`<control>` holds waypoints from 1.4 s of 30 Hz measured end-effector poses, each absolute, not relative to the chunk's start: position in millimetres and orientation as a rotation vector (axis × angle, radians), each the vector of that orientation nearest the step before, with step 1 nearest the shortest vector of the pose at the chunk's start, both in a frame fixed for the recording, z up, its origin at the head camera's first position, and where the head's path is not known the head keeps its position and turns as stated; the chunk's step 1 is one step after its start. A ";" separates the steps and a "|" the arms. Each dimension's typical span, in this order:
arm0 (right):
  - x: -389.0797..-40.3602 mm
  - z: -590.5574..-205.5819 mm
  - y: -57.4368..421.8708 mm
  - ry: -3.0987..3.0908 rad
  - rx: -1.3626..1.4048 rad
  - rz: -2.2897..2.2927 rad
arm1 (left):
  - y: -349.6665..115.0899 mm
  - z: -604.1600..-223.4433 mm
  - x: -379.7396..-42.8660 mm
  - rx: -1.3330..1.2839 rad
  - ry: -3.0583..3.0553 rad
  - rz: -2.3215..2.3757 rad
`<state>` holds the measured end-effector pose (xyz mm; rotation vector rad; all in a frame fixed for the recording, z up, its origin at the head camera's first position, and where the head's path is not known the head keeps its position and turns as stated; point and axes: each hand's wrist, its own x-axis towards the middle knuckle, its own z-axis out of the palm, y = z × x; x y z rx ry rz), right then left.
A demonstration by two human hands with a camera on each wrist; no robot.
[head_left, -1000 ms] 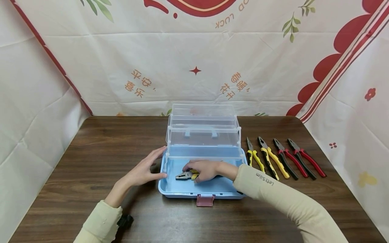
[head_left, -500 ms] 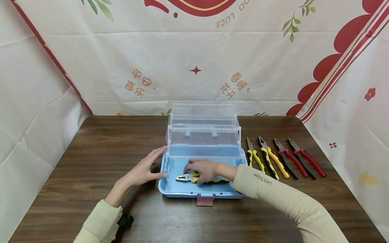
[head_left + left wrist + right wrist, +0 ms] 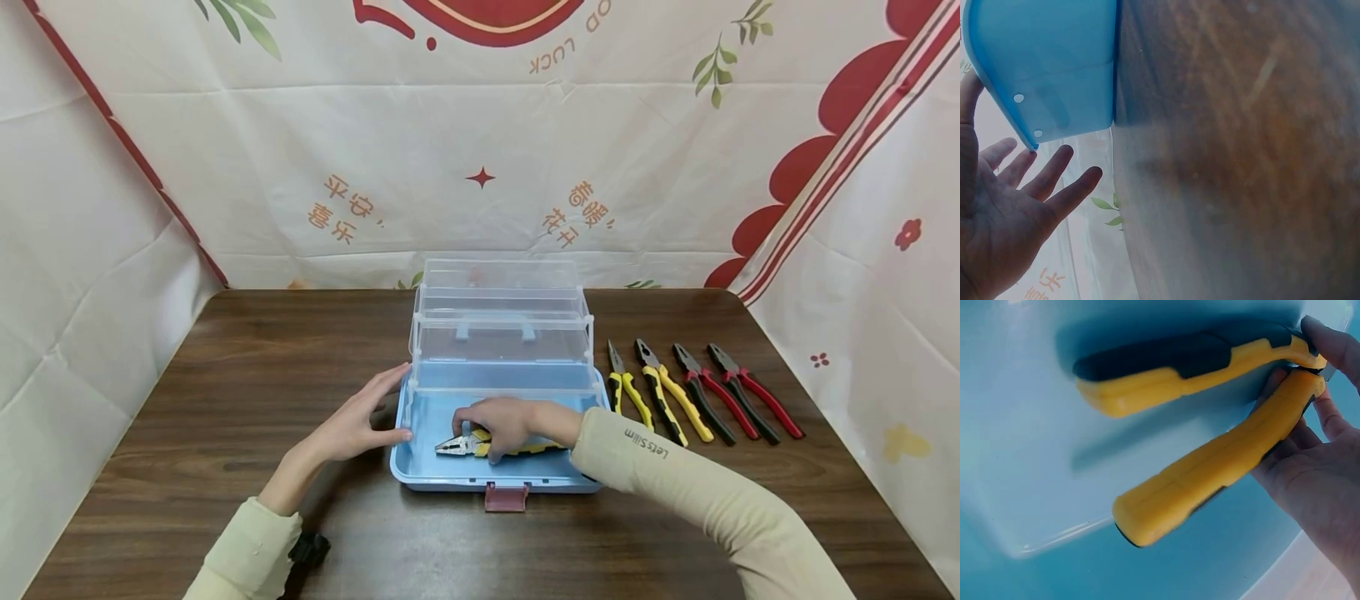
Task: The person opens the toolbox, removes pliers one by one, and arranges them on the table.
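Inside the blue base of an open toolbox (image 3: 420, 467), my right hand (image 3: 506, 421) holds yellow-and-black combination pliers (image 3: 454, 447) near their pivot. Their head points left, and the hand covers the middle in the head view. In the right wrist view the pliers' yellow handles (image 3: 1179, 481) are spread apart close to the box floor, with my thumb at one handle and fingers behind the other. My left hand (image 3: 348, 425) rests against the box's left edge with its fingers spread and fairly straight. The left wrist view shows this hand (image 3: 1004, 219) beside the box's outer wall (image 3: 1054, 50).
Clear trays (image 3: 502, 342) and the lid stand raised behind the base. A pink latch (image 3: 506, 498) hangs at the front. Right of the box lie yellow long-nose pliers (image 3: 628, 387), larger yellow pliers (image 3: 671, 400), and two red-and-black pliers (image 3: 705, 392) on the brown table (image 3: 300, 333).
The pliers' handles have come into view below my right wrist, lower over the box floor. My right hand's fingers have shifted slightly around the pivot. The left hand stays still.
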<state>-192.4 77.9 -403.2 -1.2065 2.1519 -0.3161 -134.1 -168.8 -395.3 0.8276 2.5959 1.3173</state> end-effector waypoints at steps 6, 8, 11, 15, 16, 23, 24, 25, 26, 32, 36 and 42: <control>-191.5 -401.3 79.0 2.128 -1.165 -0.321 | -176.1 -421.1 -145.0 0.837 2.611 1.322; -190.9 -398.9 79.2 2.113 -1.145 -0.319 | -176.2 -422.0 -145.2 0.833 2.609 1.326; -190.2 -395.4 78.9 2.079 -1.112 -0.318 | -176.0 -422.5 -145.2 0.836 2.611 1.324; -190.0 -391.7 78.3 2.005 -1.079 -0.343 | -175.6 -422.6 -144.9 0.825 2.611 1.326; -189.8 -390.5 78.3 1.986 -1.073 -0.352 | -175.6 -422.6 -144.9 0.824 2.611 1.327; -187.7 -377.3 78.9 1.896 -1.082 -0.417 | -176.0 -423.0 -145.3 0.820 2.611 1.327; -187.5 -374.7 78.9 1.890 -1.086 -0.417 | -176.0 -423.1 -145.3 0.822 2.611 1.329; -187.3 -371.9 78.8 1.883 -1.097 -0.416 | -176.0 -423.2 -145.3 0.823 2.611 1.329; -187.0 -369.3 78.9 1.877 -1.104 -0.416 | -176.0 -423.3 -145.3 0.830 2.612 1.331; -186.6 -354.5 81.9 1.850 -1.129 -0.489 | -175.3 -422.9 -145.1 0.832 2.612 1.328; -189.0 -343.8 86.6 1.853 -1.141 -0.567 | -175.0 -422.4 -144.6 0.832 2.611 1.325; -192.3 -329.5 98.1 1.875 -1.129 -0.642 | -175.5 -422.6 -144.1 0.836 2.609 1.327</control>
